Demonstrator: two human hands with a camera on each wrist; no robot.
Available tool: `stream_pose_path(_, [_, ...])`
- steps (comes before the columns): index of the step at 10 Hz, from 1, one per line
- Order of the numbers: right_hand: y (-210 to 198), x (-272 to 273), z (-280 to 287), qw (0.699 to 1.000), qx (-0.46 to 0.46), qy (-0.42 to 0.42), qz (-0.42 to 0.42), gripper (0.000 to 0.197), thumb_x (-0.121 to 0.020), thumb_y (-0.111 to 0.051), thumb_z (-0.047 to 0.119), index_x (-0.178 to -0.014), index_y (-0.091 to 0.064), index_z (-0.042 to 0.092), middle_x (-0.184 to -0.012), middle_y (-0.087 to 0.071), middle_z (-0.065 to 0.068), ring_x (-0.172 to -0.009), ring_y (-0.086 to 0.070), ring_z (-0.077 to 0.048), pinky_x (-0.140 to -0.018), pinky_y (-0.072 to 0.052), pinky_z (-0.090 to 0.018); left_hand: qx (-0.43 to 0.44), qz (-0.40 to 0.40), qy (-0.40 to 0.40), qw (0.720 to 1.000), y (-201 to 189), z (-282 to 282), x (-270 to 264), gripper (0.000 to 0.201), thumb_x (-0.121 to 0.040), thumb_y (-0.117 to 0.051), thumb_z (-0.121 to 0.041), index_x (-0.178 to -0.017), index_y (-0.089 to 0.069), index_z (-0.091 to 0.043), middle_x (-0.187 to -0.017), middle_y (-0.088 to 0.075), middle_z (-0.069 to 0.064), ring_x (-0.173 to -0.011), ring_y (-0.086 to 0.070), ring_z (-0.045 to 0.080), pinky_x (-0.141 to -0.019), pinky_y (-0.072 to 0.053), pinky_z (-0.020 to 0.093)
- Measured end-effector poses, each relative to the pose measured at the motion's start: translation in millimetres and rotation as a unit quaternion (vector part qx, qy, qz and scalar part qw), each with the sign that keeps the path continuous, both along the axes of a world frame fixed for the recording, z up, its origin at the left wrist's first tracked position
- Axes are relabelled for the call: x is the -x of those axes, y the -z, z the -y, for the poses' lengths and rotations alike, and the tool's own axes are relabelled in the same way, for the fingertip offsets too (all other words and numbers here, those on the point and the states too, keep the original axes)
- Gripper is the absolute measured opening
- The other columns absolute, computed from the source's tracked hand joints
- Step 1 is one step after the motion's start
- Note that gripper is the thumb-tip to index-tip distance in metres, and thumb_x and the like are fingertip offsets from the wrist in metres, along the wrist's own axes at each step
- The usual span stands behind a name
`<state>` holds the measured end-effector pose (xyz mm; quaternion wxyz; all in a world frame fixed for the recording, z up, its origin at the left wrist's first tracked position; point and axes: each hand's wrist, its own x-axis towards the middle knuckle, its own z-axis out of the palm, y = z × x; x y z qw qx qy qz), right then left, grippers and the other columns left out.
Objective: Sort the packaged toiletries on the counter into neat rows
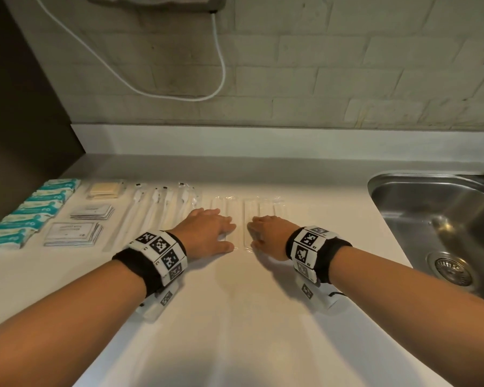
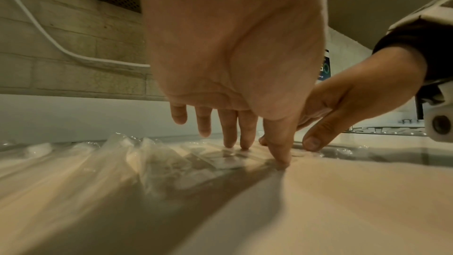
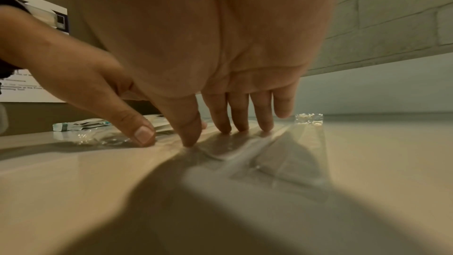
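Two flat clear packets of pale sticks lie side by side mid-counter. My left hand [image 1: 226, 233] presses down on the left clear packet [image 1: 221, 203] with straight fingers and its thumb on the near edge. My right hand [image 1: 253, 233] rests flat in the same way on the right clear packet [image 1: 264, 208]. The hands almost touch, with a pale strip of packet showing between them. In the left wrist view the left fingertips [image 2: 230, 143] press crinkled plastic [image 2: 186, 162]. In the right wrist view the right fingertips [image 3: 225, 129] sit on a smooth clear packet [image 3: 294, 152].
A row of teal-and-white packs [image 1: 28, 216] lines the far left. Beside it lie stacks of sachets [image 1: 74, 234], cream packets [image 1: 104, 189] and wrapped toothbrushes [image 1: 151, 210]. A steel sink [image 1: 397, 196] is at the right. A white cable [image 1: 221, 65] hangs on the brick wall.
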<state>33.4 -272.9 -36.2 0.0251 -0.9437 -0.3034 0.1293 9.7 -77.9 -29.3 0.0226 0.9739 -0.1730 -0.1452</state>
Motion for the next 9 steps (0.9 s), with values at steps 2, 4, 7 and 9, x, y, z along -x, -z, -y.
stream_pose_path(2, [2.0, -1.1, -1.2, 1.000, -0.020, 0.007, -0.017, 0.016, -0.096, -0.049, 0.026, -0.100, -0.056, 0.013, -0.108, -0.057, -0.003, -0.102, -0.055, -0.023, -0.091, -0.044, -0.034, -0.010, -0.013, 0.003, 1.000, -6.9, 1.2, -0.4, 0.062, -0.095, -0.047, -0.053, -0.151, -0.035, -0.029, -0.161, -0.022, -0.008, -0.150, -0.013, 0.020, -0.119, -0.006, 0.040])
stream_pose_path(4, [-0.5, -0.6, -1.9, 0.999, -0.027, 0.016, -0.030, 0.015, -0.095, -0.049, 0.026, -0.099, -0.055, 0.013, -0.108, -0.056, -0.003, -0.101, -0.053, -0.023, -0.082, -0.039, -0.029, -0.013, -0.021, 0.004, 1.000, -8.4, 2.4, 0.4, 0.060, -0.094, -0.051, -0.051, -0.148, -0.040, -0.027, -0.161, -0.025, -0.004, -0.147, -0.024, 0.021, -0.119, -0.017, 0.040])
stream_pose_path(7, [-3.6, 3.4, -3.7, 0.998, -0.036, 0.037, -0.023, 0.014, -0.093, -0.051, 0.025, -0.101, -0.057, 0.014, -0.107, -0.058, -0.002, -0.100, -0.057, -0.023, -0.084, -0.046, -0.033, 0.027, -0.024, -0.014, 0.999, -10.0, -1.3, -1.9, 0.070, -0.093, -0.053, -0.051, -0.153, -0.030, -0.024, -0.162, -0.021, -0.005, -0.147, -0.024, 0.017, -0.118, -0.025, 0.037])
stream_pose_path(9, [-3.6, -1.5, -4.9, 0.995, -0.056, 0.072, -0.030, 0.041, -0.093, -0.051, 0.025, -0.133, -0.048, 0.021, -0.129, -0.056, -0.004, -0.114, -0.057, -0.025, -0.095, -0.048, -0.037, 0.046, -0.027, -0.027, 0.998, -9.3, 0.9, -11.5, 0.066, -0.089, -0.059, -0.052, -0.145, -0.043, -0.022, -0.148, -0.047, 0.000, -0.131, -0.047, 0.022, -0.107, -0.040, 0.041])
